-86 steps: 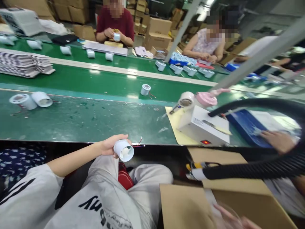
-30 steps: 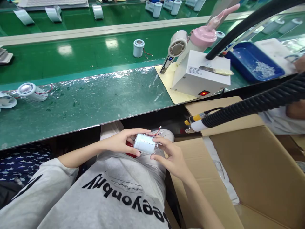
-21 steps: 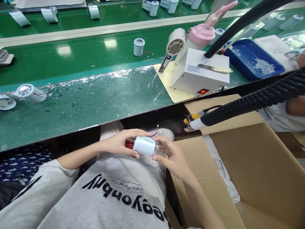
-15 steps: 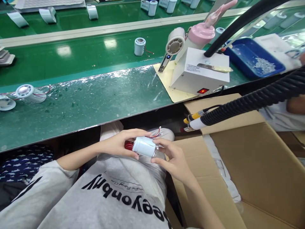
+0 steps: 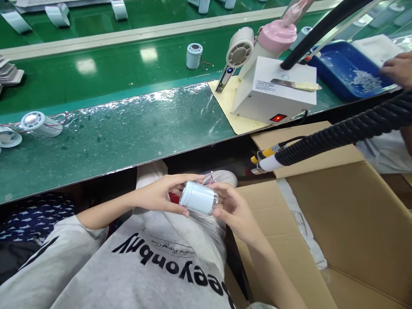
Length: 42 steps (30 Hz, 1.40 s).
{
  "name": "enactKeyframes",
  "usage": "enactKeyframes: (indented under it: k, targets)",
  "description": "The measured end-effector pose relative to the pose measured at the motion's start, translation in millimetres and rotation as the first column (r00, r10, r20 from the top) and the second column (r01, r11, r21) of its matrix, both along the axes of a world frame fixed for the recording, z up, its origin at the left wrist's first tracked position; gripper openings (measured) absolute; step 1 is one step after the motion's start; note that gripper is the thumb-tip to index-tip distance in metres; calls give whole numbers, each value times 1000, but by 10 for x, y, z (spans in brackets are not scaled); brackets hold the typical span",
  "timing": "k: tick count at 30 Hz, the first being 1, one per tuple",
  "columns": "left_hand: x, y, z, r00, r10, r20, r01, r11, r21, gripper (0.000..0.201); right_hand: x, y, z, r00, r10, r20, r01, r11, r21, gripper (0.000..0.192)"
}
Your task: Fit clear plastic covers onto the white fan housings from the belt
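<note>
We are gripping a smooth white plastic cylinder (image 5: 198, 202) between left hand (image 5: 159, 195) and right hand (image 5: 234, 208), just below the green bench edge (image 5: 96, 174).

Grey shirt (image 5: 154, 274) of the person wearing the cam: big black letters across the chest, seen upside down, approx "eeyonbny", 1st letters cut off by the fold; thin script line above it, too small to read. White box (image 5: 273, 92) on the bench: printed label on top face, several lines, blurred, illegible; red lit switch on front, no legible mark. Handheld fan (image 5: 236, 56) leaning by the box: small blue lit display on the handle, digits not legible. No other text readable
</note>
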State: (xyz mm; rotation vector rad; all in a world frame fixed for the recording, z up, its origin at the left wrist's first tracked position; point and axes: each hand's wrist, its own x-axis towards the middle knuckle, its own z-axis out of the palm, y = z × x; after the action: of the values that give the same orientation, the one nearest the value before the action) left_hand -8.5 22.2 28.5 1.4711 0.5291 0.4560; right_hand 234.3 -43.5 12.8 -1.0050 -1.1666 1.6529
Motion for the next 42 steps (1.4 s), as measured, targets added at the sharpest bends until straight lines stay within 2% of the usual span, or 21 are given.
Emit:
enactKeyframes:
  k: [5, 10, 14, 18, 22, 27, 31, 37, 42]
  targets:
    - [-5, -21, 10, 1000, 10, -18, -11, 999, -43, 84, -18, 7, 3, 1000, -9, 1, 9, 1000, -10, 47]
    - [-8, -24, 9, 1000, 6, 7, -6, 1000, -8, 85, -12, -19, 8, 998, -21, 57, 20, 1000, 10, 52]
    - [-18, 0, -7, 1000, 6, 27, -9, 992, 124, 84, -8, -42, 21, 993, -47, 111, 37, 996, 86, 51]
    - [-40, 31, -26, 999, 8, 40, -19, 960, 279, 81, 4, -58, 44, 980, -103, 169, 63, 971, 230, 48]
    - [-59, 51, -27, 999, 14, 48, -29, 941, 336, 80, 25, -75, 68, 963, -145, 225, 58, 934, 353, 47]
    - [-64, 55, -22, 998, -4, 62, -21, 914, 406, 84, 30, -80, 84, 956, -158, 246, 50, 918, 393, 48]
    - [-66, 41, -27, 999, -8, 53, -13, 927, 376, 86, 22, -74, 82, 961, -130, 243, 39, 937, 348, 47]
    - [-76, 37, -32, 999, -20, 36, 5, 929, 370, 88, -3, -59, 70, 987, -58, 147, 34, 986, 162, 47]
    - [-73, 37, -26, 1000, -21, 21, 12, 930, 368, 86, -39, -38, 82, 991, -32, 127, 30, 999, 15, 55]
